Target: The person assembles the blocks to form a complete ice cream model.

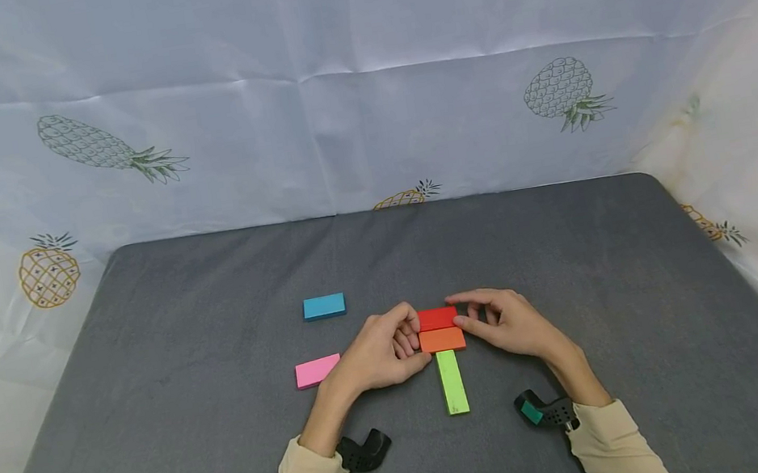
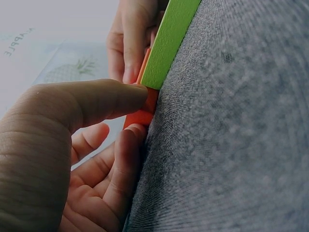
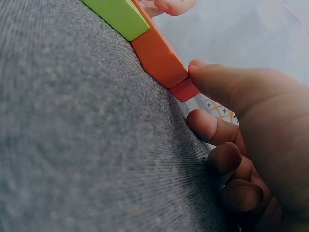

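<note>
A red block (image 1: 438, 318) and an orange block (image 1: 442, 340) lie side by side, long edges together. Below the orange one, a lime-green block (image 1: 452, 382) extends towards the person, its far end against the orange long side, forming a T. My left hand (image 1: 383, 348) holds the left end of the orange block, thumb at its near corner and fingers curled beside the red block. At the right end, my right hand (image 1: 507, 322) touches the corner where red and orange meet with its thumb. Its index finger reaches past the red block's far corner; the other fingers bend loosely.
A pink block (image 1: 317, 371) lies left of my left wrist, partly behind the forearm. Farther back sits a blue block (image 1: 324, 307). Grey cloth covers the table (image 1: 199, 312), and a pineapple-print curtain (image 1: 349, 135) hangs behind it. Both wrists wear black camera mounts.
</note>
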`<state>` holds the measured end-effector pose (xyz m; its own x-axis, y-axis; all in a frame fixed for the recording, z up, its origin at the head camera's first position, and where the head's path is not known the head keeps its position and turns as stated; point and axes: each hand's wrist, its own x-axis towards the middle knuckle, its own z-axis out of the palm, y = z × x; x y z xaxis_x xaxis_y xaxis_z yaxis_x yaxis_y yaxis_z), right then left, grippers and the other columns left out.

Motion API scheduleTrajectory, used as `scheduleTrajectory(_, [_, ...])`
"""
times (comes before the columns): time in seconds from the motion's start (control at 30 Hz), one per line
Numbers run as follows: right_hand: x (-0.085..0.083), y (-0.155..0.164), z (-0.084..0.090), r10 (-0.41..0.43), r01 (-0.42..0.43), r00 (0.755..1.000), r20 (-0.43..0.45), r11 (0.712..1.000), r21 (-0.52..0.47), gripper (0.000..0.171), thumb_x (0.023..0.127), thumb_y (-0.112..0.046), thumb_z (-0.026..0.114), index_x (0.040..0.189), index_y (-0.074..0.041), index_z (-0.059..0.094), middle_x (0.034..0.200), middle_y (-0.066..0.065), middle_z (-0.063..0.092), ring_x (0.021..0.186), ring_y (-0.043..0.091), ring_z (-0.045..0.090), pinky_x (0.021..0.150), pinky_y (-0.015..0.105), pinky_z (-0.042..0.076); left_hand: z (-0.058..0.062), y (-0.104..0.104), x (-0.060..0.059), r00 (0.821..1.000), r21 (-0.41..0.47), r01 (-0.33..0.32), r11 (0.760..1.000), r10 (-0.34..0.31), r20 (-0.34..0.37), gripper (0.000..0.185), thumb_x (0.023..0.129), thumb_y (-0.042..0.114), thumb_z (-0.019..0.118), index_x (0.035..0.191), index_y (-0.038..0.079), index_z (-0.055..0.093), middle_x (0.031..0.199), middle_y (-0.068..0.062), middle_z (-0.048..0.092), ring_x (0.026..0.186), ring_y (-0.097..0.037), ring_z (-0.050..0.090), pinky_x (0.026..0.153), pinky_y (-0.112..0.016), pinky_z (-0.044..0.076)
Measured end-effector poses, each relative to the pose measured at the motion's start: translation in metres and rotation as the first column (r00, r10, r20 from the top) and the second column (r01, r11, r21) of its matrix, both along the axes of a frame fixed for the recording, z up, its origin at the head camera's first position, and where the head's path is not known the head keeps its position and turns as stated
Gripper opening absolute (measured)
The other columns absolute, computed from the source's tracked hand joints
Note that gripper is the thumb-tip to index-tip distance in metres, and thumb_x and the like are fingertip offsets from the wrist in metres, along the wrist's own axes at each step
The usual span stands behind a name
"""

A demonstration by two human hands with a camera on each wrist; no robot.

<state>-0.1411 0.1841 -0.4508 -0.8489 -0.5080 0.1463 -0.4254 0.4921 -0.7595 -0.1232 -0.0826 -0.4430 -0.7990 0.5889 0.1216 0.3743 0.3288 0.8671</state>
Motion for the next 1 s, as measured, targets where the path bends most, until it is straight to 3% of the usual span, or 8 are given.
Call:
scheduleTrajectory(0.4, [0.000, 0.000, -0.002, 0.002, -0.001, 0.999, 0.039, 1.000, -0.019, 0.028, 0.094, -0.016, 0.074, 0.122, -0.011, 0.072, 0.080, -0.004, 0.063, 0.051, -0.001, 0.040, 0.046, 0.022, 0.036, 0.000, -0.002, 0.003, 1.000, 0.009, 0.004, 1.000, -0.004, 0.000, 0.028, 0.084, 0.005, 0.079, 0.100, 0.004, 0.057, 0.084, -0.010, 0.066, 0.068, 0.003, 0.059, 0.067, -0.019, 0.057])
scheduleTrajectory(0.73, [0.000, -0.001, -0.001, 0.007, -0.006, 0.999, 0.032, 1.000, -0.020, 0.027, 0.094, -0.016, 0.073, 0.121, -0.012, 0.073, 0.079, -0.004, 0.063, 0.050, -0.002, 0.039, 0.046, 0.022, 0.036, 0.000, -0.004, 0.004, 1.000, -0.004, -0.008, 1.000, 0.008, 0.023, 0.035, 0.086, 0.008, 0.079, 0.114, 0.003, 0.058, 0.087, -0.009, 0.067, 0.069, 0.003, 0.058, 0.068, -0.019, 0.057])
scheduleTrajectory(1.0, [-0.001, 0.001, -0.001, 0.003, -0.003, 0.999, 0.032, 1.000, -0.005, 0.027, 0.094, -0.017, 0.074, 0.121, -0.012, 0.072, 0.079, -0.005, 0.062, 0.049, -0.001, 0.039, 0.046, 0.022, 0.036, 0.002, -0.009, 0.017, 0.999, 0.042, -0.043, 0.998, 0.044, -0.031, 0.039, 0.090, 0.011, 0.077, 0.122, 0.004, 0.056, 0.080, -0.005, 0.067, 0.062, 0.000, 0.059, 0.064, -0.020, 0.056])
